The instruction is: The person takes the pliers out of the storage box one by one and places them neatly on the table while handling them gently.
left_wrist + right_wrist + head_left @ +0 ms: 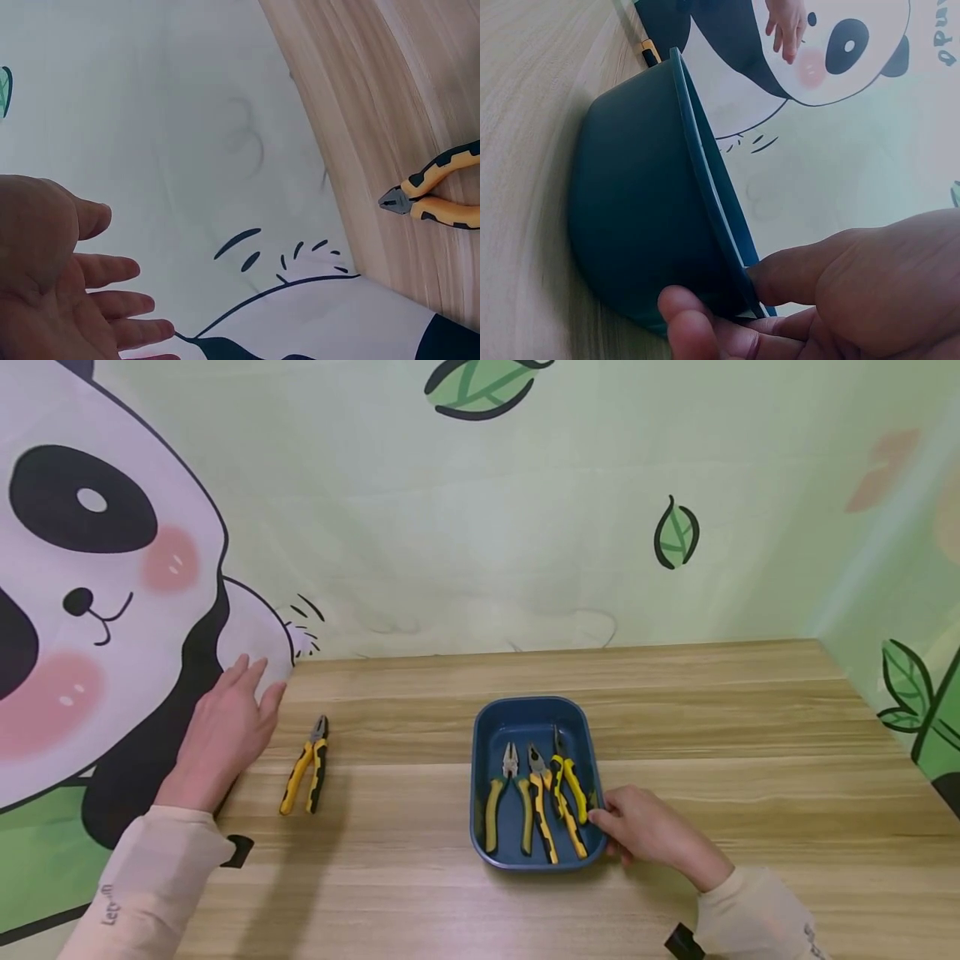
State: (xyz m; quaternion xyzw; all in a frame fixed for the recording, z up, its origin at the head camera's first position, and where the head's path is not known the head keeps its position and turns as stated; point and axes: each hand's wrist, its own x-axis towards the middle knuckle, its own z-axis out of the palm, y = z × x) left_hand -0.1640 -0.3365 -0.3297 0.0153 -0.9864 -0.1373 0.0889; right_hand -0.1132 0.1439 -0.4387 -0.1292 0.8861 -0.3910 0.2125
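I have the right hand point(648, 827) at four o'clock of the blue rounded-rectangular tray point(525, 717), fingers clamped on its rim. Inside lie olive-handled metal pliers point(510, 768), orange-and-black-handled pliers point(542, 814) and yellow-and-black-handled pliers point(557, 768), heads towards twelve. On the wood-grain counter point(720, 735), at the tray's nine o'clock, I see loose yellow-and-black-handled pliers point(318, 743); near their ten o'clock hovers the left hand point(225, 735), fingers extended, slightly apart.
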